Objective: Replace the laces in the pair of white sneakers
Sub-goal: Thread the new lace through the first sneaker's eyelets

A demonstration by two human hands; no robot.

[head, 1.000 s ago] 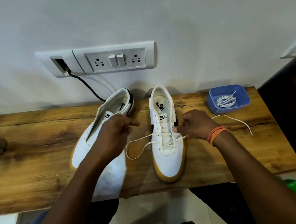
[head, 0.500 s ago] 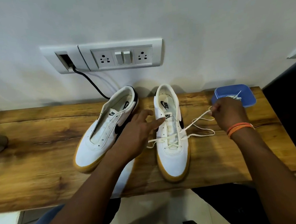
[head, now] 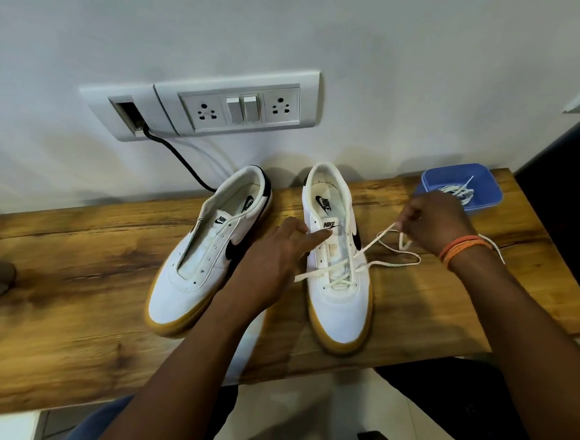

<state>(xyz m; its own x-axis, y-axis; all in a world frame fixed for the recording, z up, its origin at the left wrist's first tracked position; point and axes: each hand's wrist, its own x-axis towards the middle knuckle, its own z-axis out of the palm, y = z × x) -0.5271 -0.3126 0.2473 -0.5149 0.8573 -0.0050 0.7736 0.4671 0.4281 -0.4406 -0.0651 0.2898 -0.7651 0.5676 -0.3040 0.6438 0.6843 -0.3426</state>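
Two white sneakers with tan soles stand on the wooden shelf (head: 81, 303). The left sneaker (head: 202, 260) has bare eyelets and no lace. The right sneaker (head: 337, 285) has a cream lace (head: 373, 246) crossed through its lowest eyelets. My right hand (head: 433, 223) pinches that lace to the right of the shoe, and a slack loop lies on the wood below it. My left hand (head: 277, 255) reaches across with straight fingers, its fingertips touching the right sneaker's tongue near the logo tag.
A blue plastic tub (head: 475, 189) with a bundled lace sits at the shelf's back right, partly behind my right hand. A socket panel (head: 239, 106) is on the wall, with a black cable (head: 178, 159) running down behind the left sneaker. The shelf's front edge is close to me.
My right hand has pulled the lace out to the right, away from the shoe. My left hand has left the left sneaker and reached over to the right sneaker's tongue.
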